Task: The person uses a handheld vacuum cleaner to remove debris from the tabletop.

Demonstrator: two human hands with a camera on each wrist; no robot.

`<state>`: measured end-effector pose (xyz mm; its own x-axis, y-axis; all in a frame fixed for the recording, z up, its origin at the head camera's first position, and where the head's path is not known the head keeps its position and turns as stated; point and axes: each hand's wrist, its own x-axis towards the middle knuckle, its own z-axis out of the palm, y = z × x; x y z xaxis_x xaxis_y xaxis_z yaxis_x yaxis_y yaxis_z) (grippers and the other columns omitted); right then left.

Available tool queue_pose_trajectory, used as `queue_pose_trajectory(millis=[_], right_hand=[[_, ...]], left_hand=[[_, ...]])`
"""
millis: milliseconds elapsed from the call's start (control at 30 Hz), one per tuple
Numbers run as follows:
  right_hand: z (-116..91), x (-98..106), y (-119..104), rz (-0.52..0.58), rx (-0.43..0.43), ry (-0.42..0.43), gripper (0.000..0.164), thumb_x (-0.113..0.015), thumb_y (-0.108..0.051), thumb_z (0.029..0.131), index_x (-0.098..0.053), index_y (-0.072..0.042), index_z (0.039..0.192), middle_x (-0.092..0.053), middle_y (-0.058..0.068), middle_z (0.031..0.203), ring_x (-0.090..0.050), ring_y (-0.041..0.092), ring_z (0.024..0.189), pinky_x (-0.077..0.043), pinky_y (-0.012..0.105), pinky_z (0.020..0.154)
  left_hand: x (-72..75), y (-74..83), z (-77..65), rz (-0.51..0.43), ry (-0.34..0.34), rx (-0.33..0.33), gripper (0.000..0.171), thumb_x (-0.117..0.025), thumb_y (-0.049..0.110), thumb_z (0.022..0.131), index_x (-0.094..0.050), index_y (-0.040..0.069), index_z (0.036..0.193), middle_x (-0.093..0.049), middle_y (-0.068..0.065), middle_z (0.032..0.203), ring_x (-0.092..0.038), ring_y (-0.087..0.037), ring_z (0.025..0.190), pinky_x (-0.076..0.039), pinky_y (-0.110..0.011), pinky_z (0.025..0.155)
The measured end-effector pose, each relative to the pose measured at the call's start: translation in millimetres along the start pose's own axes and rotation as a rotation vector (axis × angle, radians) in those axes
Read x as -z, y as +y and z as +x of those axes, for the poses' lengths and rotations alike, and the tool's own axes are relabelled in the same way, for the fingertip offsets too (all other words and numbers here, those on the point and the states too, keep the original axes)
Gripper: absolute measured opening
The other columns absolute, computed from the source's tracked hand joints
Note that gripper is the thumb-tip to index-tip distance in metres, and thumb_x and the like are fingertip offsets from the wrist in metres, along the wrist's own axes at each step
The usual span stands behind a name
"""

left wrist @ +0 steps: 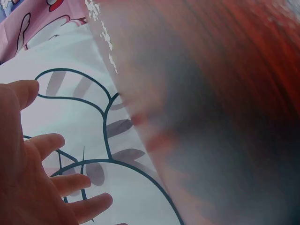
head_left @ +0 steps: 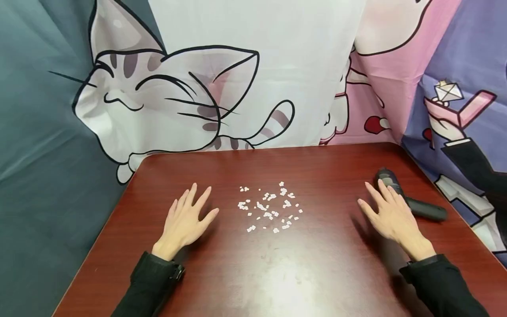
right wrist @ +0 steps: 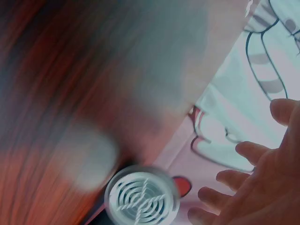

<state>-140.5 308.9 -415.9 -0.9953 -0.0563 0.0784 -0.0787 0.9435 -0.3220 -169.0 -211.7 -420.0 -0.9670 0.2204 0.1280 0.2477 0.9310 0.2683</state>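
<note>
Small white paper scraps (head_left: 260, 206) lie scattered over the middle of the brown wooden table (head_left: 222, 273). To the left of them, my left hand (head_left: 185, 222) is palm down with its fingers spread, holding nothing. On the other side, my right hand (head_left: 392, 218) is also spread, palm down and empty. Just beyond it lies a black handheld appliance (head_left: 427, 209), bent at an angle; the right fingers overlap part of it in the head view. Its round end with a slatted grille (right wrist: 140, 199) shows in the right wrist view.
A fabric backdrop (head_left: 309, 39) with a cartoon cat hangs behind the table's far edge. Pink and purple printed cloth (head_left: 471, 53) continues along the right side, and grey-green cloth (head_left: 43, 176) hangs at the left.
</note>
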Motion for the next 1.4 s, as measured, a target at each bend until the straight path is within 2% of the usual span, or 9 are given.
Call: queue_pose_trajectory(millis=[233, 567, 733, 1133, 1400], right_hand=[[-4, 14, 29, -0.029, -0.072, -0.024, 0.074, -0.034, -0.053, 0.107, -0.026, 0.000, 0.158, -0.013, 0.039, 0.160, -0.015, 0.062, 0.143, -0.013, 0.073, 0.114], [-9, 16, 55, -0.030, -0.145, -0.025, 0.078, -0.030, -0.057, 0.107, -0.023, 0.002, 0.158, -0.012, 0.041, 0.159, -0.016, 0.063, 0.142, -0.014, 0.072, 0.114], [-15, 20, 69, -0.023, -0.186, -0.031, 0.079, -0.027, -0.058, 0.107, -0.021, 0.002, 0.159, -0.011, 0.041, 0.159, -0.014, 0.063, 0.142, -0.013, 0.072, 0.114], [-24, 29, 92, -0.016, -0.257, -0.029, 0.080, -0.026, -0.060, 0.106, -0.022, -0.001, 0.160, -0.010, 0.038, 0.160, -0.010, 0.061, 0.145, -0.008, 0.071, 0.116], [-26, 31, 110, -0.027, -0.274, -0.031, 0.068, -0.034, -0.044, 0.107, -0.024, -0.002, 0.159, -0.014, 0.036, 0.161, -0.014, 0.058, 0.146, -0.012, 0.070, 0.116]], left_hand=[[-5.8, 1.9, 4.9, -0.008, 0.001, -0.024, 0.073, -0.048, 0.061, 0.101, -0.033, 0.022, 0.161, -0.022, -0.022, 0.166, -0.025, -0.045, 0.150, -0.017, -0.068, 0.117], [-5.3, 2.2, 6.7, -0.004, -0.018, -0.051, 0.071, -0.049, 0.058, 0.101, -0.034, 0.020, 0.160, -0.024, -0.025, 0.164, -0.026, -0.048, 0.148, -0.019, -0.069, 0.115], [-13.2, 16.3, 16.8, -0.006, -0.040, -0.098, 0.071, -0.048, 0.059, 0.101, -0.035, 0.021, 0.160, -0.024, -0.023, 0.165, -0.026, -0.047, 0.149, -0.019, -0.068, 0.116], [-34.0, 61.4, 48.9, -0.011, -0.035, -0.251, 0.069, -0.055, 0.053, 0.100, -0.039, 0.021, 0.158, -0.029, -0.022, 0.163, -0.030, -0.045, 0.147, -0.021, -0.066, 0.117], [-43.2, 83.3, 64.8, -0.006, -0.050, -0.314, 0.067, -0.056, 0.050, 0.100, -0.040, 0.020, 0.158, -0.030, -0.022, 0.163, -0.031, -0.044, 0.147, -0.023, -0.067, 0.116]])
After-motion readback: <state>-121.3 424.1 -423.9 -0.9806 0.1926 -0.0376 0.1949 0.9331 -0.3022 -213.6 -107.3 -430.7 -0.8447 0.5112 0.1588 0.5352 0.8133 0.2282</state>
